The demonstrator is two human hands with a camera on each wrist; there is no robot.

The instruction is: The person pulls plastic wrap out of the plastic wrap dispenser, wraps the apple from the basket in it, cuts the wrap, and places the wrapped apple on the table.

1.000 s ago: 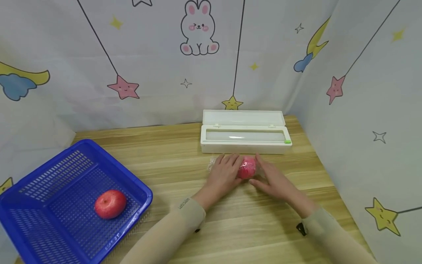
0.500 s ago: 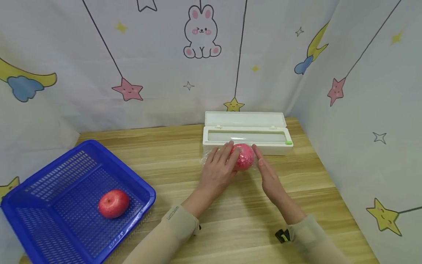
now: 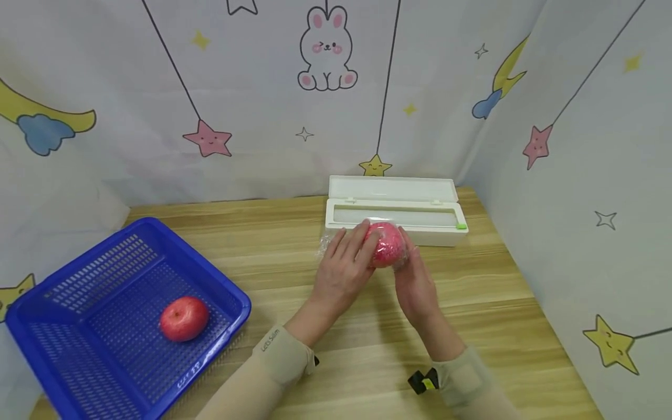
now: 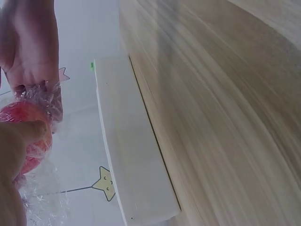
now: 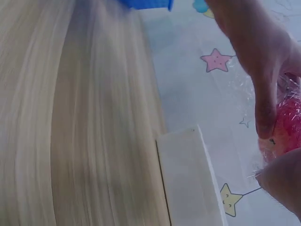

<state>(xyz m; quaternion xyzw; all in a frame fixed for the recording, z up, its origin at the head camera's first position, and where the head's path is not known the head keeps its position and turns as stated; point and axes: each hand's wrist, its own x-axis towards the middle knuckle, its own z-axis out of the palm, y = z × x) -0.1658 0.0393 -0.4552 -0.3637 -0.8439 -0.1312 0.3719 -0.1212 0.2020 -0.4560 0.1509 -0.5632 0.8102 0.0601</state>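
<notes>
A red apple point(image 3: 388, 245) in clear plastic wrap is held up off the table, in front of a white box. My left hand point(image 3: 340, 277) grips it from the left, thumb across its near side in the left wrist view. Loose plastic wrap point(image 4: 44, 200) sticks out beside that hand. At the apple's right side my right hand point(image 3: 416, 286) holds bunched wrap against the fruit, its fingers partly hidden behind the film. The white wrap dispenser point(image 3: 394, 236) stands behind the hands, lid raised, a roll inside and a green slider at its right end.
A blue plastic basket point(image 3: 231, 344) sits at the left of the wooden table point(image 3: 273, 233), with a second, unwrapped red apple point(image 3: 184, 318) in it. A printed curtain point(image 3: 262, 87) hangs close behind the table and along its right side.
Both hands have raised the wrapped apple off the table, away from the body. The right hand has straightened upward, then closed in on the apple's right side. The view has shifted slightly.
</notes>
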